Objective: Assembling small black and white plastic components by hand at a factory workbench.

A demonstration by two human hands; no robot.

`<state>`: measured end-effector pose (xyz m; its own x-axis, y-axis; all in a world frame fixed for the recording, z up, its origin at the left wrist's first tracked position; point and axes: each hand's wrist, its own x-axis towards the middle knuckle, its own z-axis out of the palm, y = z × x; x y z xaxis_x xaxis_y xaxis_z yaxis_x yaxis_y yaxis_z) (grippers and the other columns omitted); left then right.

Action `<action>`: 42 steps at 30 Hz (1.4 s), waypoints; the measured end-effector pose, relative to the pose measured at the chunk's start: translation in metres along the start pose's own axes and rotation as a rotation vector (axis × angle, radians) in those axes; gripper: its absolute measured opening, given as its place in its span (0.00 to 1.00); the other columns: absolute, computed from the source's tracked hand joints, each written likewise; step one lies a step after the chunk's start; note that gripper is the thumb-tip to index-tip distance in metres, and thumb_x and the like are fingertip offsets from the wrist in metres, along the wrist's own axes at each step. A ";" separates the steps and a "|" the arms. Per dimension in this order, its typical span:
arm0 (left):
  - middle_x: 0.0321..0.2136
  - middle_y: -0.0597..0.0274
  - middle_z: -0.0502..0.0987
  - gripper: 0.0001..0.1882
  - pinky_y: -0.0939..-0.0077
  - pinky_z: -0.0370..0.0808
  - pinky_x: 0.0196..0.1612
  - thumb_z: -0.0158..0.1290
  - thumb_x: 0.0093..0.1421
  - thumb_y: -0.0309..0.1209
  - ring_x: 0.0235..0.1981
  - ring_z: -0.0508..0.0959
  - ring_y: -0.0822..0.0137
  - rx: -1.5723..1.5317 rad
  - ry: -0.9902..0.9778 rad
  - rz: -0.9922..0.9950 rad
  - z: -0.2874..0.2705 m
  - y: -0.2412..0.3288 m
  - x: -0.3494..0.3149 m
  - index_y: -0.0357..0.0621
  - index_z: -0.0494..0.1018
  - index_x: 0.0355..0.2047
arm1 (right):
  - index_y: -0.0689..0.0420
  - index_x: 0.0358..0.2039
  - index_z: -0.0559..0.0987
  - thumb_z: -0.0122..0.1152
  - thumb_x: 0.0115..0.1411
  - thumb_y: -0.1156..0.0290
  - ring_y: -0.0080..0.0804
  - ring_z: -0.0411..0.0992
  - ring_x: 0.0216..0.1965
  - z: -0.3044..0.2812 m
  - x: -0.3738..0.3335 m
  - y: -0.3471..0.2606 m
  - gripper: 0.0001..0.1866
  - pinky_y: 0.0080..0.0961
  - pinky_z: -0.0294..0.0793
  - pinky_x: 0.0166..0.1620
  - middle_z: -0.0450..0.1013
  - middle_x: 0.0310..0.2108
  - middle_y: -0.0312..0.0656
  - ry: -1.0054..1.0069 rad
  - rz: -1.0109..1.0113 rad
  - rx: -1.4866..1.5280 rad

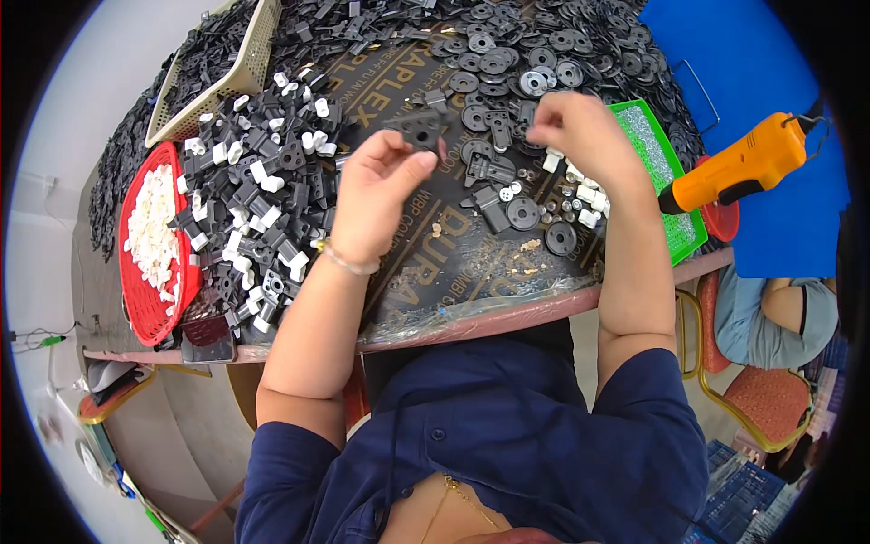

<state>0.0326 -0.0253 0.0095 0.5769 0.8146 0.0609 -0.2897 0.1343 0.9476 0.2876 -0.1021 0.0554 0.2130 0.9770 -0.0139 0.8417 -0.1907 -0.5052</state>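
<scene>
My left hand (373,186) is closed on a black plastic bracket (419,129) with a round hole, held between thumb and fingers above the table and slightly blurred. My right hand (584,136) is bent down with its fingers drawn together near the black discs; whatever they hold, if anything, is hidden. Below that hand lie small white plastic pieces (589,201) and small shiny metal parts. Between my hands are loose black brackets (492,168) and a black disc (522,213). A mixed heap of black parts with white ends (258,195) lies beside my left forearm.
At the left stands a red basket (190,281) of white pieces, with a beige crate (245,77) behind. Black discs (580,45) pile up at the back. An orange electric screwdriver (743,163) hangs over a green tray (691,238) of small metal parts. Another person (779,317) sits at right.
</scene>
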 end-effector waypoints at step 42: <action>0.44 0.67 0.75 0.23 0.72 0.75 0.45 0.50 0.67 0.45 0.43 0.77 0.70 -0.791 -0.114 -0.147 0.001 0.007 0.001 0.61 0.62 0.60 | 0.63 0.59 0.68 0.73 0.44 0.75 0.29 0.74 0.47 0.038 0.017 -0.111 0.40 0.27 0.75 0.50 0.75 0.49 0.42 -0.118 -0.445 0.981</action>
<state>0.0320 -0.0242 0.0164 0.7127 0.7010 0.0248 -0.6344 0.6291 0.4491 0.1788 -0.0608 0.0784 -0.1067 0.9525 0.2851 0.0566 0.2921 -0.9547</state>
